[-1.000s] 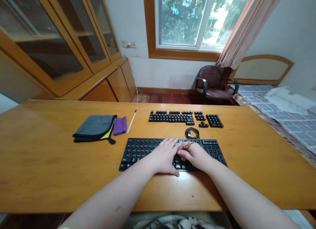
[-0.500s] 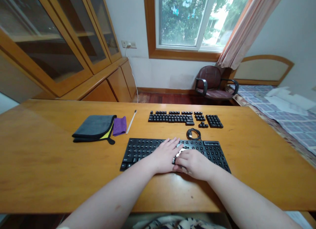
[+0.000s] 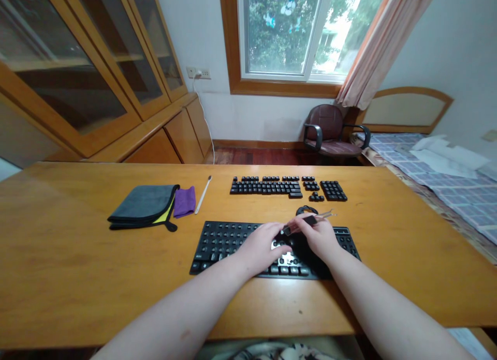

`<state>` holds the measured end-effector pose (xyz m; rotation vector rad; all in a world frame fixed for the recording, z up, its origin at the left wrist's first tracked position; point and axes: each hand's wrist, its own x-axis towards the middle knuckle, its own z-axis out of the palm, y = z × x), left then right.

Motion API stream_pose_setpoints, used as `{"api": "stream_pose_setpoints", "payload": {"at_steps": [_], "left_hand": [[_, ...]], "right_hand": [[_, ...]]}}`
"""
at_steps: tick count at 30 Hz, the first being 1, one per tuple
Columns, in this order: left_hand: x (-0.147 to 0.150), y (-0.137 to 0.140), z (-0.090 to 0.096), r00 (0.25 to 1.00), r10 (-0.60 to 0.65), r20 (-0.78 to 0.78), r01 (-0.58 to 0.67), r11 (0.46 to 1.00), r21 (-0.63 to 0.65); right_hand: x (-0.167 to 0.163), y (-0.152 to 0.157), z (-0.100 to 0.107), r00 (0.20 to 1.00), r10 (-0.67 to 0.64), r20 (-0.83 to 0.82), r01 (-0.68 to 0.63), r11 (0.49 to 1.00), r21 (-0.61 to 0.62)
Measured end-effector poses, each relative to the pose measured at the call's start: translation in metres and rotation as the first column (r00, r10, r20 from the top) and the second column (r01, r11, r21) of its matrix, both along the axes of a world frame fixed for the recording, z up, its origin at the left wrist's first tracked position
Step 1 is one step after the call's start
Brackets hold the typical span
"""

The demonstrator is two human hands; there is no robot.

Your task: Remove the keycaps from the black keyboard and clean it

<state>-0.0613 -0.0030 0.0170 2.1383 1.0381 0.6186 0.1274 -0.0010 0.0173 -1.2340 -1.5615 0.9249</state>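
Most of the keyboard is standing bare, with a front strip of keycaps remaining

The keyboard [image 3: 225, 237] is lying flat near the front of the wooden desk [image 3: 70, 261], right under both hands. Its upper rows are showing mostly bare key mounts, so the stripping appears to be well advanced. The pulled keycaps are sitting farther back in ordered groups: the main block of loose keycaps [image 3: 266, 187], the arrow keycaps [image 3: 316, 197] and the number-pad keycaps [image 3: 334, 191].

What is left, as far as the view is showing, is mainly the front: a run of seated keycaps [image 3: 284, 270] along the near edge, plus a few lower-left keycaps [image 3: 202, 256]. The hands are covering part of the middle, so any caps there are escaping a count.

The right hand [image 3: 321, 242] is gripping what looks like a wire keycap puller [image 3: 309, 220], its prongs pointing up and away. The left hand [image 3: 261, 250] is resting on the keyboard, thumb spread, fingertips close to the puller's near end; whether they are pinching anything is impossible to tell.

A coiled cable [image 3: 306, 208] is lying just behind the right hand. The toothbrush [image 3: 203, 196], purple cloth [image 3: 185, 202] and folded grey cloth [image 3: 142, 204] are lying to the left, apart from both hands.
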Motion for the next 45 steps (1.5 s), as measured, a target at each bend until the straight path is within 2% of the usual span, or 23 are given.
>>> {"api": "stream_pose_setpoints", "payload": {"at_steps": [2,5,8,12,20,25,29,33,35,39,41,45], "left_hand": [[0.002,0.001,0.0,0.987,0.097,0.126,-0.086,0.992,-0.089],[0.003,0.003,-0.005,0.94,0.206,0.271,-0.147,0.964,-0.223],[0.003,0.005,-0.009,0.911,0.264,0.316,-0.178,0.944,-0.277],[0.002,0.005,-0.009,0.914,0.28,0.292,-0.22,0.95,-0.223],[-0.001,0.004,-0.005,0.943,0.247,0.225,-0.23,0.968,-0.102],[-0.002,0.005,-0.004,0.929,0.264,0.261,-0.232,0.962,-0.147],[-0.002,0.008,-0.001,0.89,0.292,0.349,-0.208,0.943,-0.259],[-0.001,0.012,-0.001,0.821,0.396,0.411,-0.229,0.888,-0.398],[0.0,0.014,-0.003,0.794,0.429,0.431,-0.234,0.869,-0.436],[0.002,0.015,-0.009,0.763,0.444,0.47,-0.215,0.86,-0.463],[0.002,0.015,-0.011,0.76,0.428,0.489,-0.196,0.868,-0.456],[0.003,0.015,-0.012,0.742,0.387,0.547,-0.115,0.878,-0.464]], "right_hand": [[-0.003,-0.001,-0.002,1.0,-0.017,-0.027,0.017,1.0,0.006],[-0.007,-0.004,-0.003,0.999,-0.018,0.04,0.013,0.993,0.119],[-0.01,-0.004,-0.002,0.995,-0.026,0.092,0.008,0.981,0.194],[-0.01,-0.002,-0.003,0.989,-0.015,0.146,-0.02,0.972,0.232],[-0.009,-0.006,-0.005,0.979,0.135,0.154,-0.18,0.926,0.332],[-0.01,-0.006,0.001,0.983,0.082,0.165,-0.133,0.935,0.329],[-0.01,-0.006,0.0,0.984,0.043,0.17,-0.095,0.946,0.31],[-0.005,-0.007,-0.004,0.96,0.172,0.221,-0.236,0.921,0.31],[-0.002,-0.007,-0.004,0.954,0.195,0.227,-0.262,0.912,0.316],[0.003,-0.003,0.001,0.976,0.015,0.217,-0.098,0.921,0.376],[0.003,0.001,0.006,0.945,0.021,0.326,-0.147,0.919,0.367],[-0.002,0.005,0.016,0.829,0.151,0.539,-0.344,0.897,0.278]]}}
